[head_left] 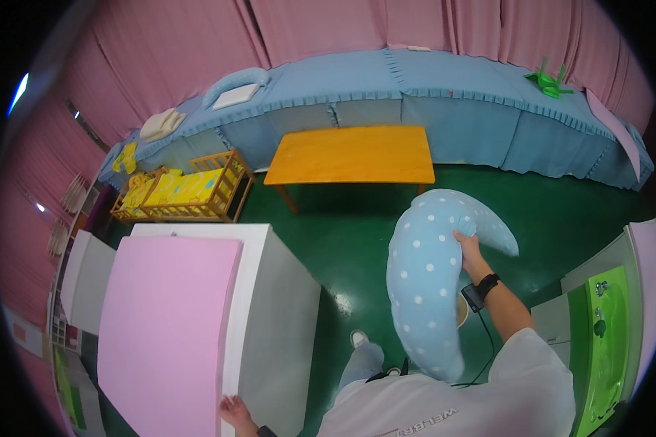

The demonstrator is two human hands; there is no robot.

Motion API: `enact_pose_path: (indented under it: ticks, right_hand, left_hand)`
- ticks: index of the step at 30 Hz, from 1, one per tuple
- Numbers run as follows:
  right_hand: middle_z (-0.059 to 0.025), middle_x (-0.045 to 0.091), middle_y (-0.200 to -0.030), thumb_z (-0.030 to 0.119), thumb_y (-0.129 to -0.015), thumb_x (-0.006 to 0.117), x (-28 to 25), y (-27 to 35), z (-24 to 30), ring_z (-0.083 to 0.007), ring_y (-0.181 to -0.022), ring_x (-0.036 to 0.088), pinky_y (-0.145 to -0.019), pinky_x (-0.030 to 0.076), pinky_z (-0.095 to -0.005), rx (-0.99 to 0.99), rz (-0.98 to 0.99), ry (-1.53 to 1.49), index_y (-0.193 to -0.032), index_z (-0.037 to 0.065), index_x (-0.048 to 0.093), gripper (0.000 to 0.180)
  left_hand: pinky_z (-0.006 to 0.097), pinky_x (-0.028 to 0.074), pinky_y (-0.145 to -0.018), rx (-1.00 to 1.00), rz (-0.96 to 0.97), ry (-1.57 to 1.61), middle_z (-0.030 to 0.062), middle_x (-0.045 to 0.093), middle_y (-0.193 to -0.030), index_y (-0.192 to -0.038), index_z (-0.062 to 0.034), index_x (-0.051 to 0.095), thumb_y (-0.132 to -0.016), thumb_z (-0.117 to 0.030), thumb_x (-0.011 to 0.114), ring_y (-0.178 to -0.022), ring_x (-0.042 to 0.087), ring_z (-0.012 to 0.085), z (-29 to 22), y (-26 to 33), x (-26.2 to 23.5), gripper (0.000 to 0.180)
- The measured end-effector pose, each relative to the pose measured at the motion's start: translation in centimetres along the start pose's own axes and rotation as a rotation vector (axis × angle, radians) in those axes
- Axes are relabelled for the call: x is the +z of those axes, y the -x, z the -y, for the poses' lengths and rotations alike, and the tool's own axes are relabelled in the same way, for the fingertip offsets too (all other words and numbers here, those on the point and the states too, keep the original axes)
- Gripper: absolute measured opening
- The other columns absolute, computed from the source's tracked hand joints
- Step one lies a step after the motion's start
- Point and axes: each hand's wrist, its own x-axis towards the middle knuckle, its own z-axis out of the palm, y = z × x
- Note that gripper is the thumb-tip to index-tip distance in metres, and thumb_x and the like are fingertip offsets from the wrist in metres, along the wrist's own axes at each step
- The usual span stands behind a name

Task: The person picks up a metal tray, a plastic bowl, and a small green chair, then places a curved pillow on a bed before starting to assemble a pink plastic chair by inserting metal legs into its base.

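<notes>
your right hand has its grip closed around the inner curve of a crescent-shaped pillow, pale blue with white dots, and holds it up in the air above the green floor; the pillow hangs in front of your body, its upper end arching to the right past your fingers and its lower end reaching down toward your white shirt; a black watch sits on that wrist; your left hand rests at the near edge of the pink mat that lies on the white counter, fingers lying on the edge and not clearly wrapped round anything, so you cannot tell whether that grip has hold of the mat; beyond the pillow stands an orange table; to its left is a wooden cot with yellow bedding; a long blue-covered bench runs along the pink curtain; a green tub sits to your right.
</notes>
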Motion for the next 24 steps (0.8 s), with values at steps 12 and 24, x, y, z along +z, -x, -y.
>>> enact_pose_path:
  ticks: [12,24]
  right_hand:
    - [-0.012,0.05,-0.129,0.0,-0.085,0.058,6.8,-19.0,6.2,-0.0255,-0.112,0.052,-0.095,0.043,-0.0368,-0.412,-0.453,-0.208,-0.131,-0.001,0.039,0.05]
    - [-0.0145,0.046,-0.132,0.004,-0.086,0.06,18.2,-44.1,11.3,-0.0241,-0.117,0.048,-0.098,0.039,-0.0355,-0.506,-0.376,-0.218,-0.133,-0.005,0.034,0.054]
  left_hand:
    - [0.04,0.039,-0.097,-0.566,1.371,-1.279,0.0137,0.042,-0.136,-0.138,-0.0041,0.029,-0.085,-0.037,0.063,-0.118,0.046,0.0237,47.6,17.9,37.2,0.071]
    - [0.036,0.042,-0.095,-0.299,1.4,-1.059,0.0156,0.051,-0.123,-0.133,0.0008,0.034,-0.077,-0.018,0.075,-0.112,0.051,0.0248,61.2,15.2,62.5,0.072]
